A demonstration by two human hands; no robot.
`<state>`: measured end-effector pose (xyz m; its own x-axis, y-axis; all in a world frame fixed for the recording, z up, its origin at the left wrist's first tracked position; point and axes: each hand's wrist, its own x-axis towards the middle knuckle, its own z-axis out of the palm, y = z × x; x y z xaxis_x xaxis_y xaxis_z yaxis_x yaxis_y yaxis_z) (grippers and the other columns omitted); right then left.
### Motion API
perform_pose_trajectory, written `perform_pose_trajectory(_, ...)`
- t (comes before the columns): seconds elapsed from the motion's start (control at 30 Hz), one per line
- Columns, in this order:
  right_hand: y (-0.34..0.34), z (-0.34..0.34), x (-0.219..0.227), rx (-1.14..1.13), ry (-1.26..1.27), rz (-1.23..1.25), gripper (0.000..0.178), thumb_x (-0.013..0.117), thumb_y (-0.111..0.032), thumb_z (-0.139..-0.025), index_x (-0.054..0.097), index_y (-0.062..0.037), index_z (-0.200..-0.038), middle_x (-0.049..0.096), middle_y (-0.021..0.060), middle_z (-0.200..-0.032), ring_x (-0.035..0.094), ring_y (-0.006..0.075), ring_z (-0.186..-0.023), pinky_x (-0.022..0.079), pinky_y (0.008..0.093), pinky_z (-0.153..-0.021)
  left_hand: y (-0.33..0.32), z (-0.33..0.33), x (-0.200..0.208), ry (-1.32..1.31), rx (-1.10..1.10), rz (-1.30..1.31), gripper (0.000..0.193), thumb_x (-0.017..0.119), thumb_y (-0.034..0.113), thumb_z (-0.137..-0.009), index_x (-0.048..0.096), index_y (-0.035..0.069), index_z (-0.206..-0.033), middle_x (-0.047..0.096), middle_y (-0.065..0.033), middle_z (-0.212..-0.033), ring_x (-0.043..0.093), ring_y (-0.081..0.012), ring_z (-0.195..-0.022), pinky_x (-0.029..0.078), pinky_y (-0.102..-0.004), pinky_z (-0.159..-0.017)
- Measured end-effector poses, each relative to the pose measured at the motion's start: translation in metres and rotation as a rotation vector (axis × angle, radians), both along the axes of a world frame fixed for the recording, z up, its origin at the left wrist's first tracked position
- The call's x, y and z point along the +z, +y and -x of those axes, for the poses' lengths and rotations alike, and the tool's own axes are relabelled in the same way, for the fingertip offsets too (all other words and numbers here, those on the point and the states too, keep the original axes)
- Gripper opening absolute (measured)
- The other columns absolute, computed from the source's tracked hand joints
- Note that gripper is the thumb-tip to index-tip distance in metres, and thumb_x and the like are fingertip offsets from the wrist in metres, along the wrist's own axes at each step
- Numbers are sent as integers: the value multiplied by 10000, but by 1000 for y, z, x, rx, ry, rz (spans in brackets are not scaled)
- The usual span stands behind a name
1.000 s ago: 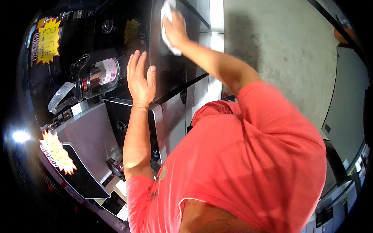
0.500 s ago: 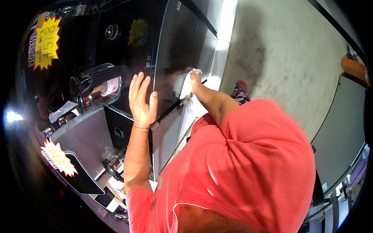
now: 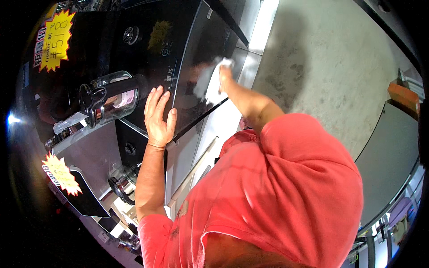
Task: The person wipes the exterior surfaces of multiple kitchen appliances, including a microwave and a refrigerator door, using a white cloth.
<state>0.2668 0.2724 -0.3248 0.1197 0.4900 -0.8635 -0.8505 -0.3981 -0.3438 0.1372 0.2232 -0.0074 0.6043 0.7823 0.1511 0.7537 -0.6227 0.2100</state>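
My right hand (image 3: pixel 226 75) is closed around a white cloth (image 3: pixel 215 88) and holds it to the glossy black front panel (image 3: pixel 203 49) of an appliance. The panel mirrors the cloth; motion blurs its edge. Farther left, my left hand (image 3: pixel 158 118) lies with its fingers stretched out over the black surface (image 3: pixel 147 62) and holds nothing. Beside those fingers is a glass kettle (image 3: pixel 127 107) with a black handle and lid, seen lying sideways in the picture.
Yellow starburst price tags (image 3: pixel 56 40) hang at the left. Another glass pot (image 3: pixel 121 184) stands on the neighbouring appliance, left of my left forearm. A pale base strip (image 3: pixel 261 27) runs along the grey floor (image 3: pixel 330 67). On the right are a grey cabinet (image 3: pixel 389 152) and a brown box (image 3: pixel 404 96).
My right hand and the cloth have moved up the picture along the black panel. My left hand appears slightly lower and farther left, still outstretched. The whole view has shifted a little.
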Motion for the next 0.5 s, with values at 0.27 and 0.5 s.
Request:
perform_pose_trajectory(0.27,70,-68,133,-161,-267,-360,446,423,-128,-872,411,-22,-1306,516,176,-1260,522,256,-1097,400,361,-935,-8,10,1,-19,36,-2,392,592,194,-824,581,36,-1182,509,-165,-1311,432,-374,-1252,324,-444,-1052)
perform_pose_trajectory(0.5,26,-44,188,64,-1025,-621,645,486,-114,-861,190,23,-1418,273,296,-1397,292,423,-1296,234,467,-1080,-1,-1,5,23,1,31,408,554,170,-843,547,19,-1222,475,-177,-1346,403,-362,-1280,285,-436,-1080)
